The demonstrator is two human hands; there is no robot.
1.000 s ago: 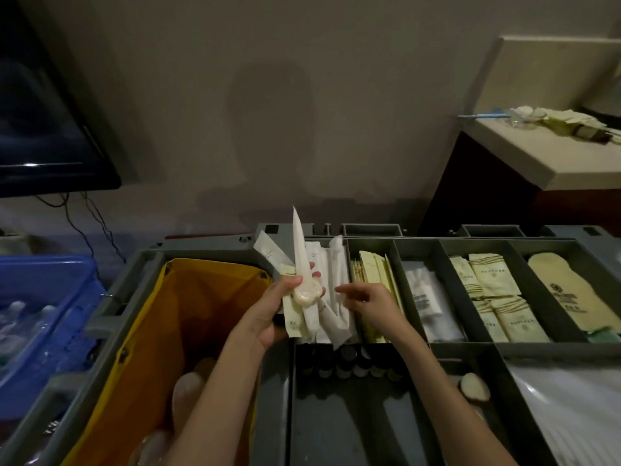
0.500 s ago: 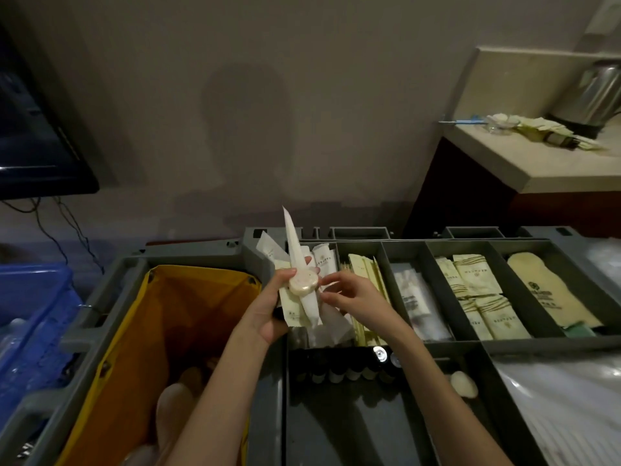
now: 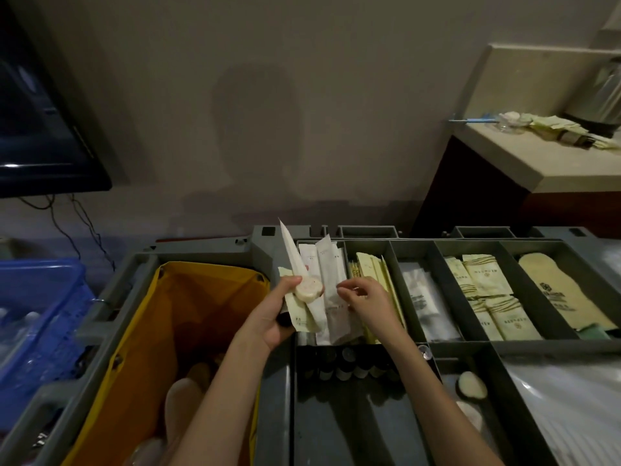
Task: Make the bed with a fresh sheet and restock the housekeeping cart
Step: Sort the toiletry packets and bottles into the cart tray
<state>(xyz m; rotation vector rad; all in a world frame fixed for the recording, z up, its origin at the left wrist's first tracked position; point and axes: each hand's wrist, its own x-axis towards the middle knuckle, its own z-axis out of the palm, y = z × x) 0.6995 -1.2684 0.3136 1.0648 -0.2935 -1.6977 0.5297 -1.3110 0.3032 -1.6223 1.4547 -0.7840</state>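
A: Head view: what was gripped by the left hand [image 3: 274, 317]?
B: A round soap [image 3: 308, 289] and sachets [image 3: 304, 307] were gripped, fingers curled, above the cart tray [image 3: 411, 245].
A: The right hand [image 3: 366, 302]?
B: A white packet [image 3: 331, 284] in the leftmost compartment was pinched.

The words on the packets [image 3: 304, 319] in the left hand [image 3: 268, 317] are too small to read. That hand hides their bottom ends. The kettle [image 3: 601, 99] is cut off.
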